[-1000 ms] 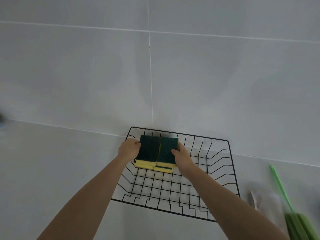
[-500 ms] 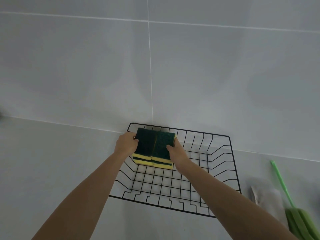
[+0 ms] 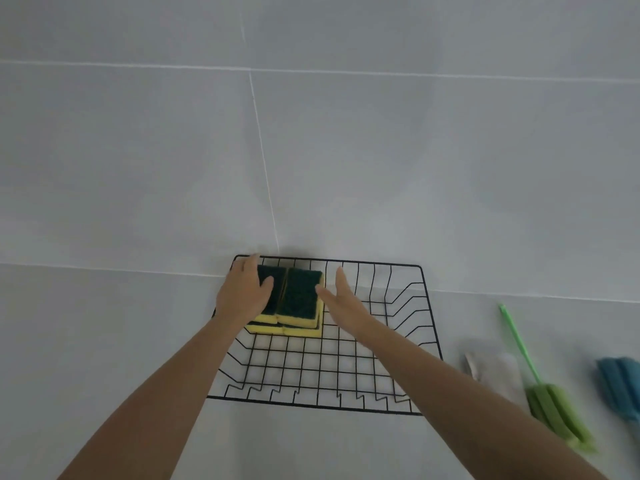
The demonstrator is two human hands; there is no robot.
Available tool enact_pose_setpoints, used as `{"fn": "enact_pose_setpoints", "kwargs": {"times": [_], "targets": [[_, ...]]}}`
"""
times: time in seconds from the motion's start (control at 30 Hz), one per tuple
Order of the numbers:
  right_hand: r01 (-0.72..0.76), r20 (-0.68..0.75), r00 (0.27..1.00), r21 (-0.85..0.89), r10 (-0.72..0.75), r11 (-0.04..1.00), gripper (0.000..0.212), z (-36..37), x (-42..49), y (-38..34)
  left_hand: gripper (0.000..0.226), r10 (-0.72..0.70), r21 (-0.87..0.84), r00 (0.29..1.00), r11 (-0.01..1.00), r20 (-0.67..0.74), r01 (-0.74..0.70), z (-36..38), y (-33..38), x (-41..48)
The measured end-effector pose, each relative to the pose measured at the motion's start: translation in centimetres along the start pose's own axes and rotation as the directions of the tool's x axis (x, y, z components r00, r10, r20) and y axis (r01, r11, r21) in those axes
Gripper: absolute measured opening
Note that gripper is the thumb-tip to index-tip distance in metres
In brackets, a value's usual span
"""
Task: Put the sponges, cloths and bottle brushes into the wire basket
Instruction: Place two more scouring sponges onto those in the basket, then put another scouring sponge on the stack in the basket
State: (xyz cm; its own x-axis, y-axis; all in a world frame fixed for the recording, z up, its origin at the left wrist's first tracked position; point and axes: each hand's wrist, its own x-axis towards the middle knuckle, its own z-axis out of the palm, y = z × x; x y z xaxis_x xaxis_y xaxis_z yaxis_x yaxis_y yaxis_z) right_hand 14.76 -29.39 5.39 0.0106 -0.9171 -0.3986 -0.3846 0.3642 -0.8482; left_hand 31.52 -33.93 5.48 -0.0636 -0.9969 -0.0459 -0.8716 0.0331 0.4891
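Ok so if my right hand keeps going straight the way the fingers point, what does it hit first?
Probably the far wall of the wire basket, with the tiled wall just behind it. The right hand is open beside the sponges, pointing past them, though depth is hard to judge.

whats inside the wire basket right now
Inside the wire basket, green-and-yellow sponges sit stacked in its far left corner. The left hand covers part of the left stack, so the count is unclear. The rest shows bare grid.

Sponges stacked in basket corner.
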Motion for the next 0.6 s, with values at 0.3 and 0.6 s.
{"fn": "enact_pose_setpoints", "kwargs": {"times": [0.3,0.6], "targets": [[0.132,-0.119,0.975,-0.365,-0.187,0.921,0.072,-5.9,-5.7,2.9,0.072,0.262,0.186,0.954,0.940,0.149,-0.287,1.8,7.2,-3.7],[-0.024,-0.285,0.952,-0.424,-0.109,0.905,0.073,-14.2,-12.8,9.5,0.077,0.400,0.161,0.871,0.876,0.284,-0.455,6.9,16.7,-8.8]]}}
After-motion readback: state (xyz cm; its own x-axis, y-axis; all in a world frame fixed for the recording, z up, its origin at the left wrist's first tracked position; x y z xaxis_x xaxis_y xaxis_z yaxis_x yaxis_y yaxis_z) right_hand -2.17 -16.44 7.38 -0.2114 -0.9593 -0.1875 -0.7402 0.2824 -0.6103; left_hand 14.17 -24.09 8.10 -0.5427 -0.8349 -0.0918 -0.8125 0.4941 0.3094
